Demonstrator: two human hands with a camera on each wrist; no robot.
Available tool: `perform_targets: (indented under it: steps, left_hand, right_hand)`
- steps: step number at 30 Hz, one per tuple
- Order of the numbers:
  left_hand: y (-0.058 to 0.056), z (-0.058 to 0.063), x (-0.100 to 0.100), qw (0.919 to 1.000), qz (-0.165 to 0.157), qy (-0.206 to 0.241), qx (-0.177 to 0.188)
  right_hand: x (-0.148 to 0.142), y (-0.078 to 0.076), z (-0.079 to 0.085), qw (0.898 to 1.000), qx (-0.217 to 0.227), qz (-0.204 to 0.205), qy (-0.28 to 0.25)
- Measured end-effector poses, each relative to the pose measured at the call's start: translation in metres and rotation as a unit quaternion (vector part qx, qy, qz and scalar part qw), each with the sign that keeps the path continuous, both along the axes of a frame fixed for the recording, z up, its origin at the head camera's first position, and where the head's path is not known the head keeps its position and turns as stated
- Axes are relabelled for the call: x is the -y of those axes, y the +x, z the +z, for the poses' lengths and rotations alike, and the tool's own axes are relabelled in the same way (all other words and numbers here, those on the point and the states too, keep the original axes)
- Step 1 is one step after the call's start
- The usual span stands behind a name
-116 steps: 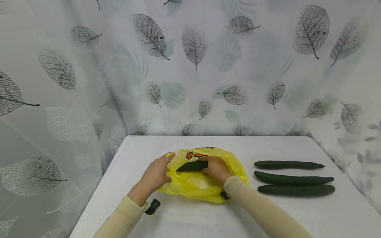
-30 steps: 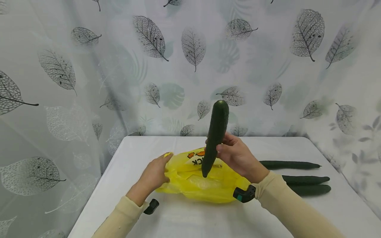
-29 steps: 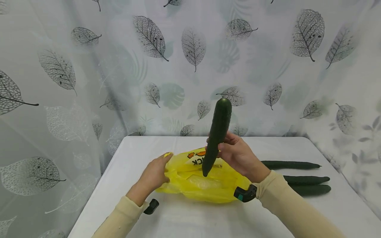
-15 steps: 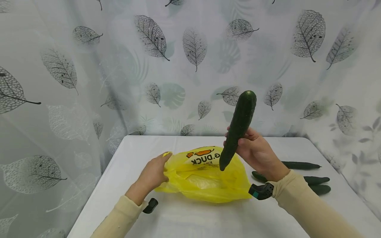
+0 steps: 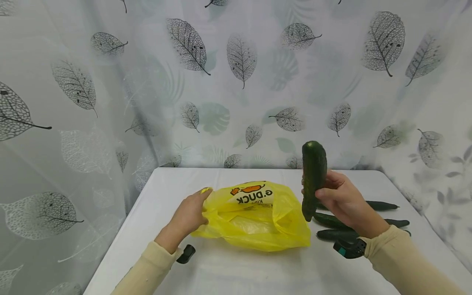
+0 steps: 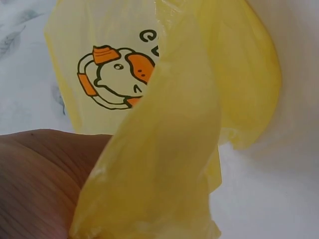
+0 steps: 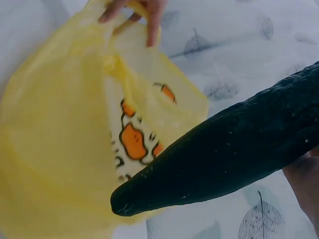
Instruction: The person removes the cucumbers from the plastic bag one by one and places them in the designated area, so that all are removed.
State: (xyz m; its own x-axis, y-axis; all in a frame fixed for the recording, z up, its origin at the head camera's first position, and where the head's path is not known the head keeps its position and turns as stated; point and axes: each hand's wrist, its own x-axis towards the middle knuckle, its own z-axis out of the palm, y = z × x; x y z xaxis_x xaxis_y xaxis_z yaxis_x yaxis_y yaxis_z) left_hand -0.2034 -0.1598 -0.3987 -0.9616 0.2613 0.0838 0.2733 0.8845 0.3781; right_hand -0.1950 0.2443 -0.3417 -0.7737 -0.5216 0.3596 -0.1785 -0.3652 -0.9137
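Observation:
My right hand (image 5: pixel 346 203) holds a dark green cucumber (image 5: pixel 314 178) nearly upright above the table, just right of the yellow plastic bag (image 5: pixel 254 235). Its narrow end points down, and it also spans the right wrist view as a large cucumber (image 7: pixel 219 154). At the bag's left side my left hand (image 5: pixel 185 218) pinches the edge of the mouth, which gapes toward me. Up close in the left wrist view, a fold of the bag (image 6: pixel 159 144) hides most of the fingers. No cucumber shows inside the bag's mouth.
Three more cucumbers lie side by side on the right of the white table (image 5: pixel 236 278): a far one (image 5: pixel 383 205), a middle one (image 5: pixel 330 221) and a near one (image 5: pixel 333 235). My right hand partly covers them. A leaf-print curtain (image 5: pixel 236 102) hangs behind.
My right hand has drawn the cucumber out of the bag, raised it, carried it right and now lowered it somewhat near the other cucumbers. The left hand stays at the bag's edge.

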Motion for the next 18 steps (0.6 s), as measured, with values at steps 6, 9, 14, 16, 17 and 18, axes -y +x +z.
perform_targets:
  steps: [6,9,14,16,17,18]
  left_hand:
    - [0.0,0.0,0.001,1.0,0.0,0.003,0.005]
    - [0.0,-0.001,0.002,1.0,0.0,0.005,0.007]
    - [0.0,-0.001,0.003,1.0,0.001,0.006,-0.001]
    - [0.0,0.0,0.004,1.0,0.004,0.007,-0.002]
    - [0.0,0.0,0.004,1.0,0.005,0.007,-0.001]
    - [-0.001,0.0,0.004,1.0,0.005,0.008,-0.002]
  right_hand:
    - [-0.023,0.009,-0.014,0.995,-0.039,-0.036,0.086]
    - [-0.036,0.015,-0.021,0.989,-0.037,-0.065,0.126]
    - [-0.058,0.023,-0.031,0.969,-0.027,-0.124,0.212]
    - [-0.066,0.025,-0.034,0.957,-0.038,-0.144,0.248]
    - [-0.069,0.025,-0.036,0.951,-0.045,-0.153,0.265]
    - [-0.072,0.026,-0.038,0.944,-0.055,-0.163,0.282]
